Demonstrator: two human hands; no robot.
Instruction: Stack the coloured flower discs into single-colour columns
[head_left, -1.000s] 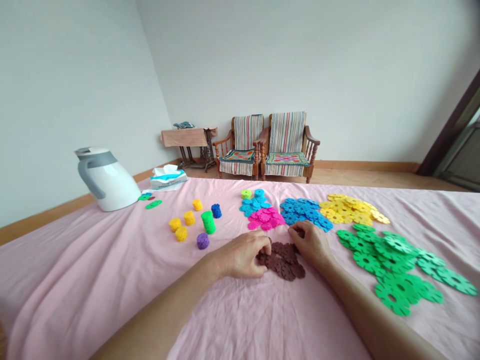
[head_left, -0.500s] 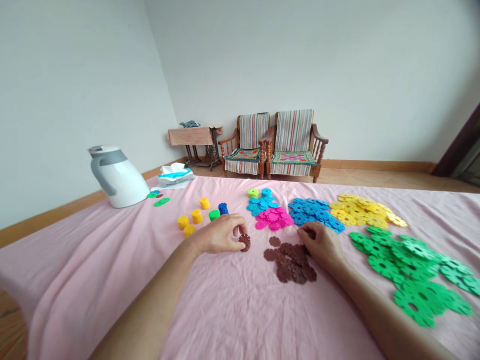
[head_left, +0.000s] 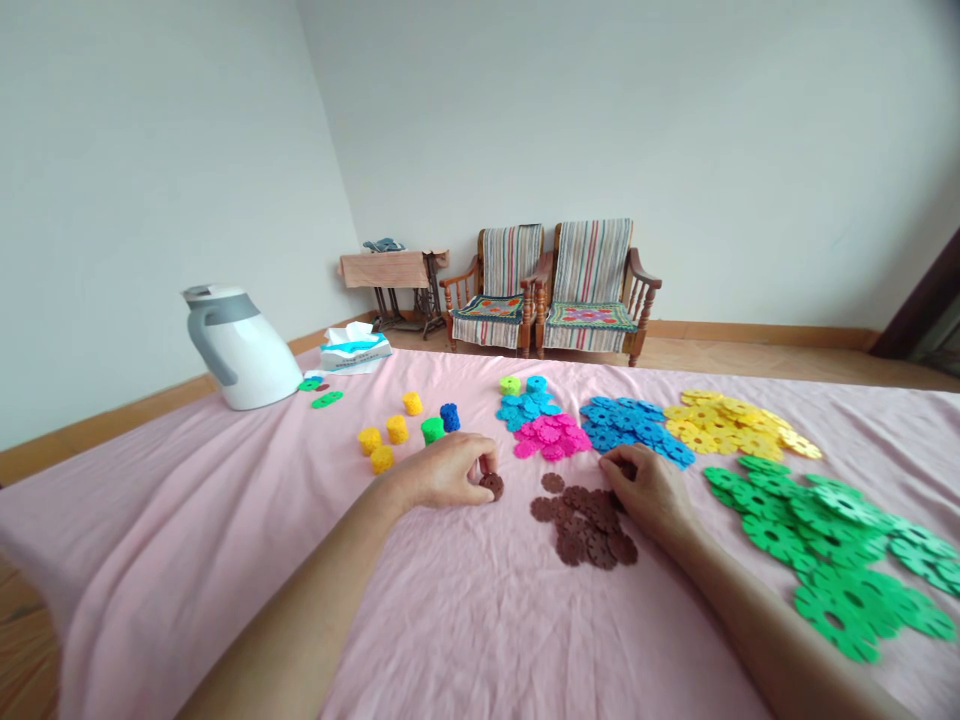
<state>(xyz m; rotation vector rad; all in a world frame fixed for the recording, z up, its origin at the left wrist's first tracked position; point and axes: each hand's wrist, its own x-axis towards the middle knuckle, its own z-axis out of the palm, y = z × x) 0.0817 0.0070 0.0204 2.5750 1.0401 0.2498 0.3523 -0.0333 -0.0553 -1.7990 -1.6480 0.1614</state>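
Thumb and fingers of my left hand (head_left: 451,470) are closed around brown notched discs (head_left: 492,486), low over the cloth; how many I cannot tell. My right hand (head_left: 651,488) is pinched at the upper right edge of a loose pile of brown snowflake discs (head_left: 589,525), and what its fingertips hold, if anything, is hidden. One brown disc (head_left: 553,482) lies just above that pile. Behind my left hand stand a green stack (head_left: 433,431) and a dark blue stack (head_left: 450,416).
Several yellow stacks (head_left: 397,430) stand at left. Pink discs (head_left: 551,437), blue discs (head_left: 630,424), yellow discs (head_left: 731,422) and green discs (head_left: 817,530) spread across the right. A white jug (head_left: 255,355) and a tissue box (head_left: 355,350) are on the pink cloth (head_left: 247,520).
The brown disc in my left hand has tilted from facing me to lying flatter. My right hand stays by the brown pile. The whole view has shifted slightly.
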